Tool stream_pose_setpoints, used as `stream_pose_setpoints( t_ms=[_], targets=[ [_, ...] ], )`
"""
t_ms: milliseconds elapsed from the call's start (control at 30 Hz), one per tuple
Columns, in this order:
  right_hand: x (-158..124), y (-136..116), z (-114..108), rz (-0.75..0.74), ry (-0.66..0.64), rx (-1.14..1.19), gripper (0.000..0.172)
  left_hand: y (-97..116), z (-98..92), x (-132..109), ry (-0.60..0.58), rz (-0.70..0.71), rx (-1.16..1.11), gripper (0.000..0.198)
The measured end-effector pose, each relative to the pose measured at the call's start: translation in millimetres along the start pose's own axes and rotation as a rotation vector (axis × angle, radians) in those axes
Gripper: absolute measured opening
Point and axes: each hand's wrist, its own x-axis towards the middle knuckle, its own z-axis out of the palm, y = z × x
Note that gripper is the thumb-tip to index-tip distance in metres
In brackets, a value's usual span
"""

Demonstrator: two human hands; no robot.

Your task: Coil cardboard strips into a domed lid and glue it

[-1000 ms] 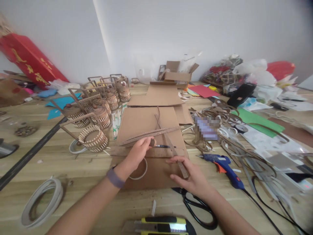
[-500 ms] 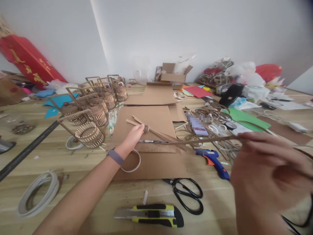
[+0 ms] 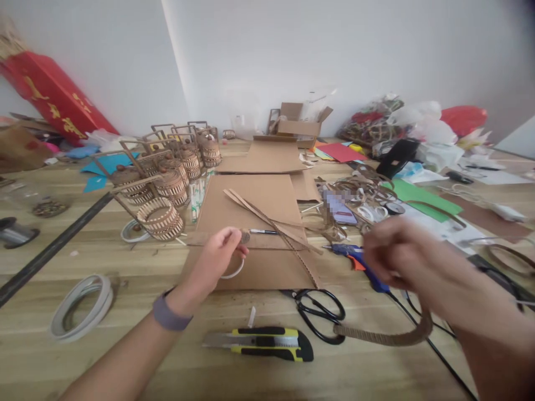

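My left hand rests over the near edge of a brown cardboard sheet and pinches a small brown round piece between thumb and fingers. Beside it lie a pen and a white ring. Long corrugated cardboard strips lie diagonally across the sheet. My right hand, blurred, is raised over the table's right side, closed on a corrugated cardboard strip that curves down and left below it.
Black scissors and a yellow utility knife lie near the front edge. A blue glue gun sits under my right hand. Cardboard lanterns stand at left, a tape roll at front left, and paper clutter at right.
My left hand drew back toward me with the small piece. My right hand moved left and down, and the strip it holds now hangs curved below it instead of stretching straight across.
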Motion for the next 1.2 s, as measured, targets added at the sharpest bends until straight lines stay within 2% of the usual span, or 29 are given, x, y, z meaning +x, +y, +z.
stream_pose_setpoints(
  t_ms=[33,100,167,200,300,467,600,667,733,867,933,1067,1200],
  targets=[
    [5,-6,6,-0.045,-0.184,0.023,0.031,-1,-2.0,-11,-0.03,-0.015,-0.011,0.041],
    [13,-14,21,-0.118,-0.395,-0.031,0.028,-5,-4.7,-28,-0.125,-0.067,-0.07,0.045],
    [17,-18,35,-0.182,-0.454,-0.17,0.027,-10,-6.1,-40,-0.196,-0.109,-0.133,0.046],
    [19,-18,40,-0.211,-0.442,-0.254,0.028,-13,-6.3,-44,-0.214,-0.123,-0.158,0.046],
    [20,-22,47,-0.287,-0.297,-0.49,0.038,-18,-6.3,-50,-0.199,-0.149,-0.209,0.043],
    [22,-45,27,-0.301,-0.13,-0.709,0.058,-21,-6.6,-52,-0.184,-0.154,-0.238,0.035],
    [24,-55,17,-0.362,-0.04,-0.744,0.052,-22,-7.8,-54,-0.167,-0.144,-0.235,0.031],
    [22,-53,30,-0.457,-0.058,-0.683,0.05,-23,-7.9,-55,-0.155,-0.137,-0.228,0.029],
    [18,-49,55,-0.541,-0.101,-0.634,0.05,-24,-7.7,-56,-0.139,-0.127,-0.218,0.027],
    [3,-40,117,-0.41,-0.065,-0.494,0.035,-27,-7.0,-58,-0.109,-0.122,-0.193,0.022],
    [-5,-36,137,-0.367,0.005,-0.351,0.029,-27,-6.5,-59,-0.106,-0.129,-0.186,0.021],
    [-16,-32,148,-0.327,0.1,-0.134,0.018,-29,-5.5,-61,-0.115,-0.114,-0.126,0.02],
    [-21,-33,147,-0.304,0.135,-0.096,0.014,-30,-4.3,-63,-0.139,-0.076,-0.03,0.019]
  ],
)
